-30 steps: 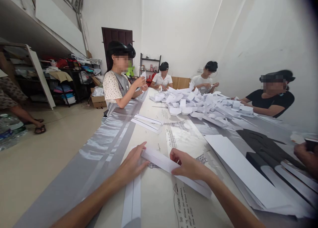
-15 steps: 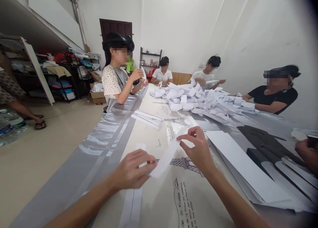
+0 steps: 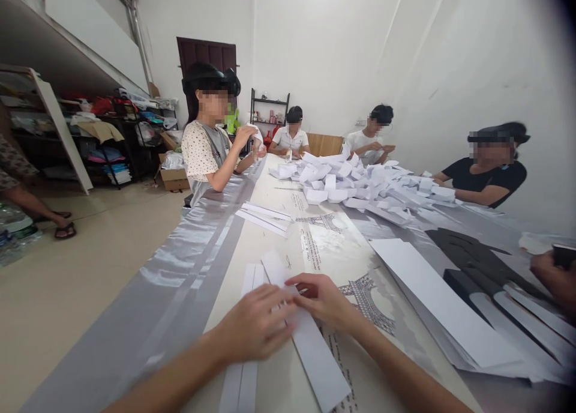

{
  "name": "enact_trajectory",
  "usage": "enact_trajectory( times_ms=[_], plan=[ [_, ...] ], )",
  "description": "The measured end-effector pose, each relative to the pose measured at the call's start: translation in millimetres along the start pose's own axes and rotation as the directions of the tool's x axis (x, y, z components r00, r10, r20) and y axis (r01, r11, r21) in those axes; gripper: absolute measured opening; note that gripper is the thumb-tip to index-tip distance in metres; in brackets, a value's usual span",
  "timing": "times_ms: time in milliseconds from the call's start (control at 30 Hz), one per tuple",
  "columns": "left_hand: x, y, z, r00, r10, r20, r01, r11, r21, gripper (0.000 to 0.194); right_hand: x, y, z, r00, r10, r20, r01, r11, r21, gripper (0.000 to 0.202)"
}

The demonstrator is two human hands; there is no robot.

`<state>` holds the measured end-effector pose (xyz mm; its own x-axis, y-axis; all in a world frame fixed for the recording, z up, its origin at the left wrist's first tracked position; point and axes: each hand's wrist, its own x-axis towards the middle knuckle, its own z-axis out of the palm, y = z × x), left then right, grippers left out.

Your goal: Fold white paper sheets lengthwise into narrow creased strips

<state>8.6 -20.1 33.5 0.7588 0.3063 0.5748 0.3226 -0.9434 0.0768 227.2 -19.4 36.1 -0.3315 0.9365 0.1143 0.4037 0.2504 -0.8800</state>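
A white paper strip point(image 3: 318, 356) slants across the tablecloth in front of me, from upper left to lower right. My left hand point(image 3: 258, 324) has curled fingers closed at the strip's left edge, their tips slightly blurred. On its other side, my right hand point(image 3: 324, 300) pinches the strip near the middle between thumb and fingers. Beneath my left hand and forearm lie narrow paper strips point(image 3: 240, 380) side by side. Farther up the table more flat strips point(image 3: 265, 220) rest together.
A heap of folded white paper pieces point(image 3: 360, 182) covers the far right of the table. Nearer, a stack of long white sheets point(image 3: 443, 302) lies at right, beside dark folders point(image 3: 472, 284). Several people sit around the table, one point(image 3: 207, 155) at left handling paper.
Both my hands have come down and closer together. The strip has swung from leaning right in the air to slanting left, low over the tablecloth.
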Motion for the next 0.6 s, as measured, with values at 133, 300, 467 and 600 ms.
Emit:
enact_trajectory(
  times_ms=[133, 300, 467, 600],
  plan=[
    [-15.5, -25.0, 14.4, 0.936, -0.351, -0.015, 0.345, 0.910, 0.232, 0.034, -1.1, 7.1, 11.0, 0.999, 0.004, -0.035, -0.013, 0.967, -0.256, 0.046],
    [-24.9, -34.5, 22.9, 0.910, -0.405, 0.087, 0.373, 0.892, 0.253, 0.043, -3.7, 4.4, 15.1, 0.992, 0.067, -0.105, -0.091, 0.965, -0.245, 0.051],
    [-20.3, -28.4, 21.1, 0.894, -0.440, 0.081, 0.406, 0.874, 0.266, 0.041, -5.8, -1.8, 17.2, 0.975, 0.163, -0.155, -0.206, 0.920, -0.332, 0.022],
    [-17.4, -26.0, 20.9, 0.871, -0.485, 0.072, 0.453, 0.852, 0.262, 0.041, -10.2, -4.8, 22.8, 0.987, 0.055, -0.153, -0.118, 0.890, -0.441, 0.029]
  ],
)
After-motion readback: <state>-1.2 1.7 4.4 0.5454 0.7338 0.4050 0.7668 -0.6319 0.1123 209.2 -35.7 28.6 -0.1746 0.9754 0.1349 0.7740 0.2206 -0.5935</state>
